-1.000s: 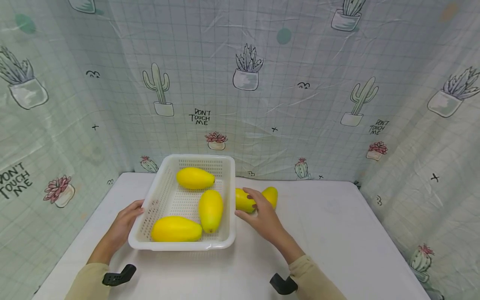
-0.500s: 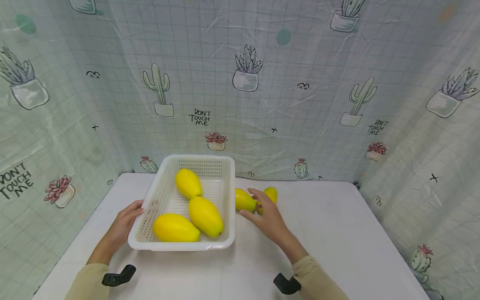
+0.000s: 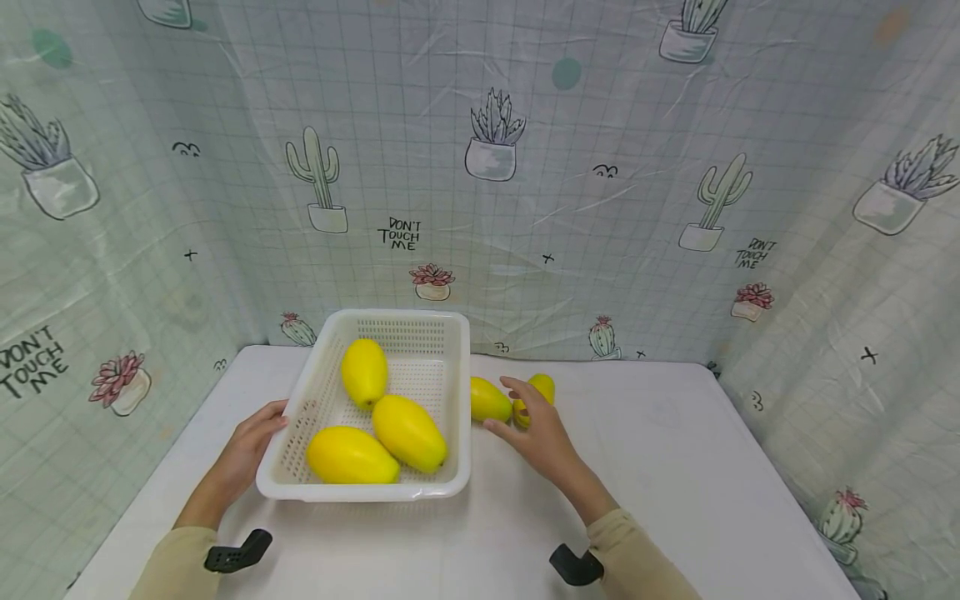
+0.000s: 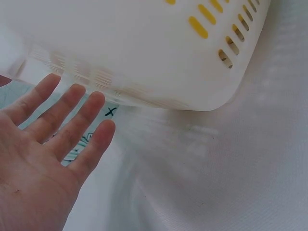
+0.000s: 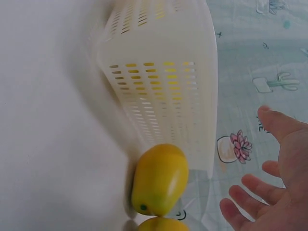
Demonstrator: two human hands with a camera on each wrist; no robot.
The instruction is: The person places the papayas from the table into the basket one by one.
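Observation:
A white perforated plastic basket (image 3: pixel 460 400) stands left of centre on the table, holding three yellow mangoes: one at the back (image 3: pixel 365 372), one in the middle (image 3: pixel 410 433) and one at the front (image 3: pixel 352 456). My left hand (image 3: pixel 238 454) is at the basket's left side; in the left wrist view its fingers (image 4: pixel 89 115) are stretched out along the outer wall. Outside the right wall lie two more mangoes, a nearer one (image 3: pixel 489 400) and one farther right (image 3: pixel 542 388). Over them hovers my right hand (image 3: pixel 543 442), fingers spread and holding nothing, partly hiding the farther mango.
White cloth covers the table (image 3: pixel 675 467), which reaches out to the right of the hands. A curtain (image 3: pixel 555 217) printed with cacti closes off the back and both sides. Black wrist devices (image 3: pixel 240 552) sit by both sleeves.
Inside the basket, the back mango has swung from crosswise to lengthwise and shifted left, and the middle one has turned diagonal. My right hand has drifted slightly right; the left stays put.

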